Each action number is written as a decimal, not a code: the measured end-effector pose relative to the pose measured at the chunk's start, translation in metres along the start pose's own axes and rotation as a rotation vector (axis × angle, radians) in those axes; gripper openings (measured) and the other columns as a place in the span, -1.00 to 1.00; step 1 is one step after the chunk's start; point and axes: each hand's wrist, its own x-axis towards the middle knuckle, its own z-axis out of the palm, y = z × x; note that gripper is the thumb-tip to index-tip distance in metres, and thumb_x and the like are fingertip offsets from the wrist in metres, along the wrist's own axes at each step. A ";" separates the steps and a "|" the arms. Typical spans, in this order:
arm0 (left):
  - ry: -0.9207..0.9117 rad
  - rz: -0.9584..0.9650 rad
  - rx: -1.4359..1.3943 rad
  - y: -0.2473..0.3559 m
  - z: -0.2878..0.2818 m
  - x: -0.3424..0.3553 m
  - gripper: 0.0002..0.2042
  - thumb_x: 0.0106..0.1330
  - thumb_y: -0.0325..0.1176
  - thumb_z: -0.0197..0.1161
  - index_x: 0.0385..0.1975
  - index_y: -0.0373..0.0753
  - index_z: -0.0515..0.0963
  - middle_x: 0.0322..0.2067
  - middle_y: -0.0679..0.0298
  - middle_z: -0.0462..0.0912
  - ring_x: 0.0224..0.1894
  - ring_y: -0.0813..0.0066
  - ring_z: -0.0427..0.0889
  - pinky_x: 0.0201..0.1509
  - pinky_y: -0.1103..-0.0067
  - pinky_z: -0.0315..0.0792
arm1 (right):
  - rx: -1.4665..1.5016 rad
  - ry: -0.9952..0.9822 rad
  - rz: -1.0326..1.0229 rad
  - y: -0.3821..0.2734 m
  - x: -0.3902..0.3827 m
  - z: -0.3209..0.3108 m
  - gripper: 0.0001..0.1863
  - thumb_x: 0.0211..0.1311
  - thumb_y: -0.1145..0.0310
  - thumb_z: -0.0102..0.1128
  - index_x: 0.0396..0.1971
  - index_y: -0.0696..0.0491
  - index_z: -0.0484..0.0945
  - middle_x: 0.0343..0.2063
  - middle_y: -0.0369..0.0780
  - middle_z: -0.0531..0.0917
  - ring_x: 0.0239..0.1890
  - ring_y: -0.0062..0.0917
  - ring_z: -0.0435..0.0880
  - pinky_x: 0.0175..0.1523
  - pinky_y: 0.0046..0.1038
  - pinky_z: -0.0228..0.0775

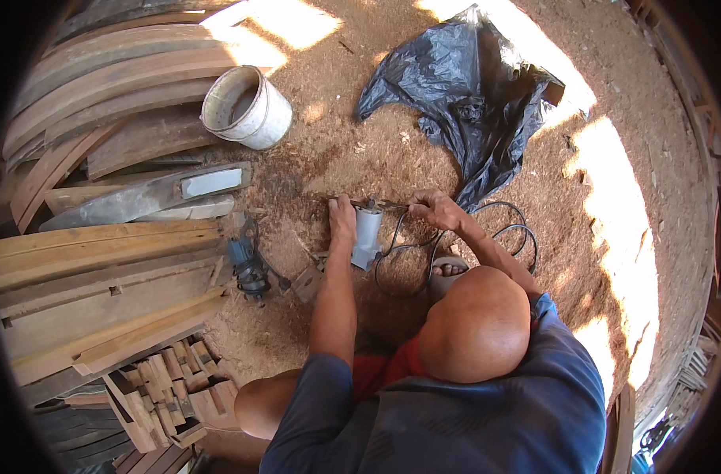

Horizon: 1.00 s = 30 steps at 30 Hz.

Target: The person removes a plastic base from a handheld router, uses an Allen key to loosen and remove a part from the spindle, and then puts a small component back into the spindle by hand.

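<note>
A grey power tool [366,236] with a cylindrical body, resembling a trim router motor, lies on the sawdust-covered ground between my hands. Its narrow metal spindle end [371,203] points away from me. At the left of that end, my left hand [342,217] is closed on a thin dark wrench. My right hand [436,208] grips another dark wrench [394,205] that reaches to the spindle from the right. The fingers partly cover both wrenches, and exactly how their jaws sit cannot be made out. A black cord [521,227] loops over the ground to the right.
A teal-and-black power tool [248,265] lies left, beside stacked timber [108,261]. Wood offcuts [167,387] are piled nearer. A whitish bucket [259,118] stands at far left; a black plastic bag [463,87] lies ahead. My right knee [479,324] rises beside my arm.
</note>
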 end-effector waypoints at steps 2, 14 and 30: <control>-0.035 0.010 -0.054 0.007 0.001 -0.006 -0.62 0.45 -0.15 -0.09 -0.10 -0.39 0.47 -0.21 -0.03 0.74 -0.22 0.23 0.67 -0.11 0.36 0.57 | -0.024 -0.017 -0.001 0.003 0.003 0.003 -0.85 0.40 0.40 0.26 -0.34 0.17 0.59 -0.51 -0.35 0.49 -0.43 -0.66 0.39 -0.32 -0.46 0.27; -0.042 -0.021 0.017 0.048 -0.001 -0.040 -0.59 0.43 -0.10 -0.06 -0.09 -0.40 0.42 -0.19 -0.01 0.69 -0.22 0.25 0.61 -0.11 0.40 0.51 | 0.204 -0.103 0.100 0.024 0.015 0.014 -0.86 0.42 0.42 0.22 -0.22 0.18 0.67 -0.43 -0.34 0.63 -0.34 -0.65 0.52 -0.19 -0.49 0.38; -0.209 0.116 -0.049 0.006 -0.003 -0.011 -0.68 0.56 -0.17 -0.09 0.07 -0.30 0.33 -0.09 0.03 0.71 -0.09 0.27 0.65 0.01 0.42 0.56 | 0.117 0.030 0.104 0.009 0.003 0.021 -0.86 0.43 0.49 0.16 -0.15 0.21 0.63 -0.45 -0.31 0.60 -0.36 -0.61 0.55 -0.20 -0.49 0.44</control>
